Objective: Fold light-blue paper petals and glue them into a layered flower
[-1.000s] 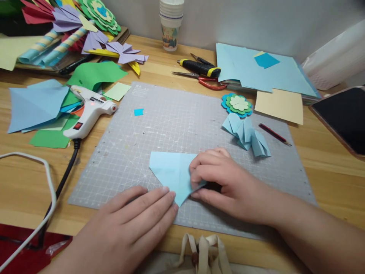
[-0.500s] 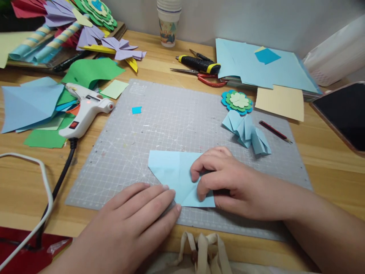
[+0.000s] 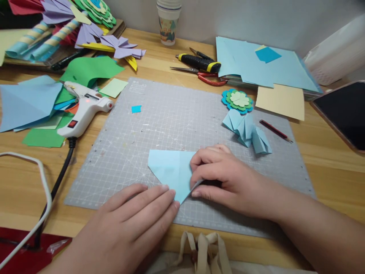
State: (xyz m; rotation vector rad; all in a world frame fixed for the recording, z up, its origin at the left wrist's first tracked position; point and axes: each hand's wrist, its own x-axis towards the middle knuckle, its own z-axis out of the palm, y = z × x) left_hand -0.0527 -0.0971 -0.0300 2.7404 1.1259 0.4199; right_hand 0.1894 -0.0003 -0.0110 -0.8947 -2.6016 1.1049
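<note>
A light blue sheet of paper [image 3: 168, 165] lies on the grey cutting mat [image 3: 114, 167], its lower left corner slanted. My left hand [image 3: 139, 217] rests flat with fingers stretched out, the tips on the paper's lower left edge. Thumb and fingers of my right hand [image 3: 222, 175] pinch the paper's right side, where the lower right corner is turned under along a slant. Part of that side is hidden by the hand. Folded light blue paper pieces [image 3: 246, 131] and a layered paper flower [image 3: 237, 101] lie beyond my right hand.
A white glue gun [image 3: 87, 108] with a lit red light lies at left by coloured paper sheets [image 3: 28, 101]. Scissors [image 3: 209, 78], a black-and-yellow tool [image 3: 196, 62] and paper cups [image 3: 168, 24] stand behind the mat. A pencil [image 3: 275, 130] and a dark-screened device [image 3: 345, 114] are at right.
My right hand has closed on the paper's lower right corner, which is now turned under along a slant instead of lying flat. My left hand stays nearly in place.
</note>
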